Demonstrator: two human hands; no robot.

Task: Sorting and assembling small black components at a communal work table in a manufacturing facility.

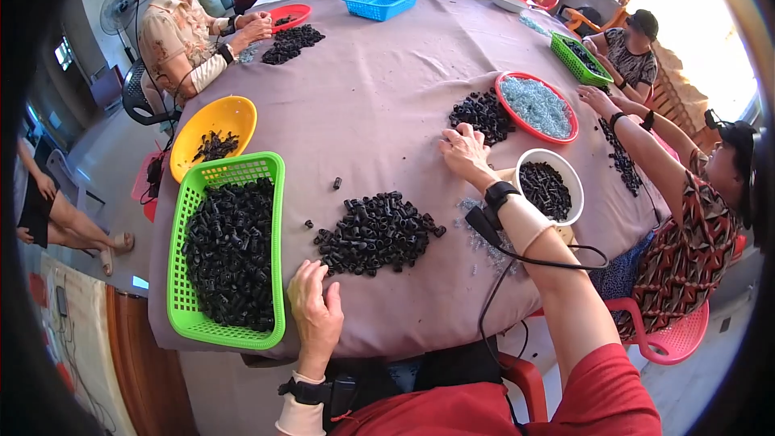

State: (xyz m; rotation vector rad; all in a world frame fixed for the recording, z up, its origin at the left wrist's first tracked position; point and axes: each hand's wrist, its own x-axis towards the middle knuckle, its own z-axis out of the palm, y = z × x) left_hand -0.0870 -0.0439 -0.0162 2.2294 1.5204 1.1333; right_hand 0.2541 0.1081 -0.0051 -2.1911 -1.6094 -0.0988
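My left hand (315,303) rests on the cloth with its fingers stretched out and nothing visible in it. Its fingertips lie beside the near edge of a pile of small black plastic tube-like parts (375,234). Farther off, my right hand (467,152) reaches to the near edge of a second black pile (482,115), its fingers spread over the cloth. Just right of that wrist stands a white bowl (578,194) of small dark pieces. Clear, spring-like bits (483,246) are scattered by my right forearm. A green basket (277,274) full of black parts stands left of my left hand.
A yellow bowl (246,113) touches the green basket's far end. A red-rimmed tray (571,127) holds clear bits. A black cable (557,262) hangs across my right forearm. A blue basket (379,4) stands far off. Several people sit around the table; one (678,234) works close on my right.
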